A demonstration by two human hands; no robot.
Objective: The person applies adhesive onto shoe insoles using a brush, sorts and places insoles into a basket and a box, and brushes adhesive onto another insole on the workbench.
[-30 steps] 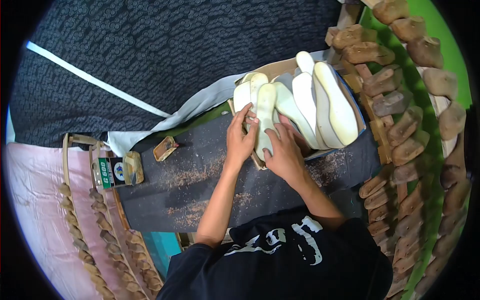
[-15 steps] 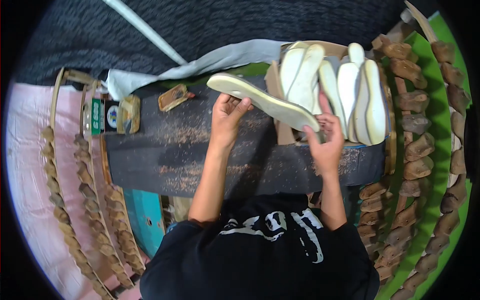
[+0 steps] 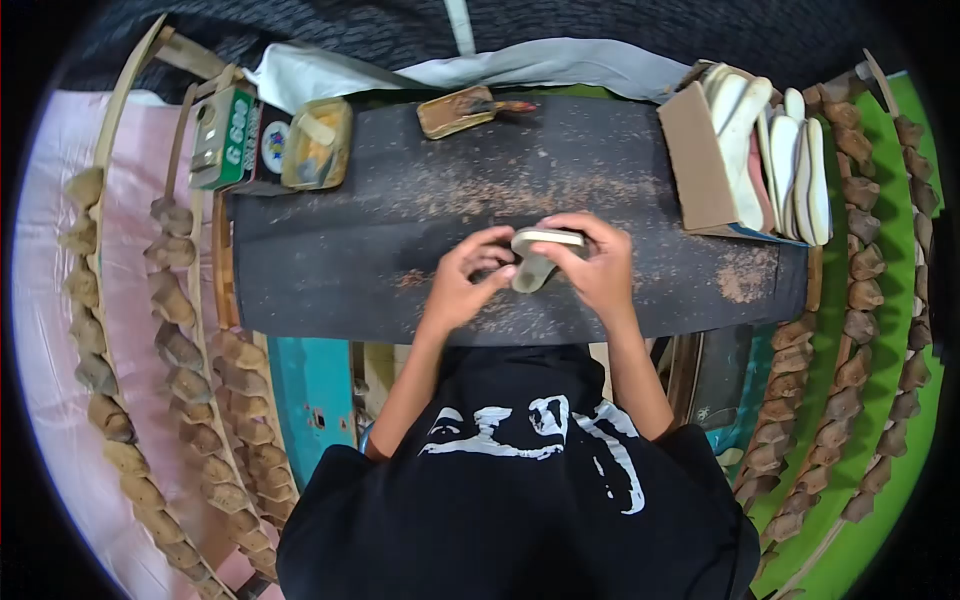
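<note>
A shoe sole (image 3: 534, 272) with a cream edge and a greyish face is held above the middle of the dark table. It is tilted and foreshortened, so its full length does not show. My right hand (image 3: 597, 268) is closed around its right side, thumb in front and fingers behind. At the sole's left edge, my left hand (image 3: 466, 282) has its fingers apart and slightly blurred; whether the thumb touches the sole is hard to tell. More pale soles (image 3: 742, 130) stand upright in a cardboard box (image 3: 692, 160) at the table's right end.
Brown crumbs lie scattered over the dark tabletop (image 3: 400, 220). A green tin (image 3: 236, 138) and a yellowish container (image 3: 330, 165) stand at the back left. Behind the middle is a shallow tray (image 3: 440, 118) with a red-tipped tool. Racks of brown lasts (image 3: 178, 345) flank both sides.
The sole has come away from beside the box to the table's middle, closer to my body, and turned nearly end-on. My left hand's fingers have loosened from it. The view has shifted right.
</note>
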